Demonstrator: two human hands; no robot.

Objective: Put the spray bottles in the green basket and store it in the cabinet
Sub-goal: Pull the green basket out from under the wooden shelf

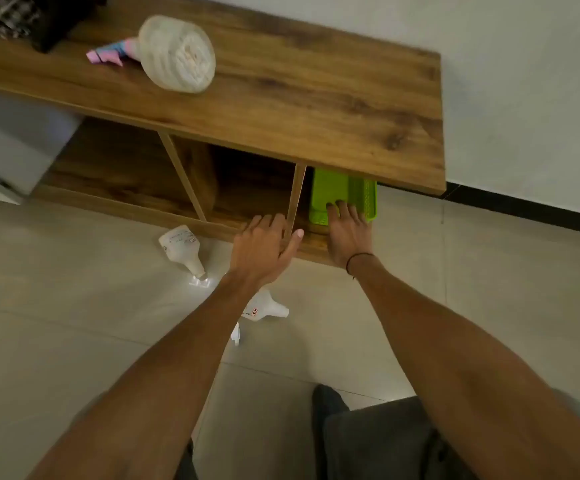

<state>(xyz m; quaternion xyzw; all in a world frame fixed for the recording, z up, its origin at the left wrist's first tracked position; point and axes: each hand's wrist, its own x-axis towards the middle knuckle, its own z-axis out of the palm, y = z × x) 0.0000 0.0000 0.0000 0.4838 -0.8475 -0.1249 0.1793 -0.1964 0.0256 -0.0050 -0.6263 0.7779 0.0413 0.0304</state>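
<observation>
The right hand lay flat with fingers spread on the near rim of the green basket, which sat just beyond it in the rightmost compartment of the wooden cabinet. The left hand was open, its thumb against the divider beside the basket. One white spray bottle lay on the floor left of that hand; another lay under its wrist. A third bottle lay on the cabinet top, well beyond both hands.

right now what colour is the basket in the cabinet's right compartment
Bright lime green, with a perforated wall; the basket shows best in the head view, the only one.
</observation>
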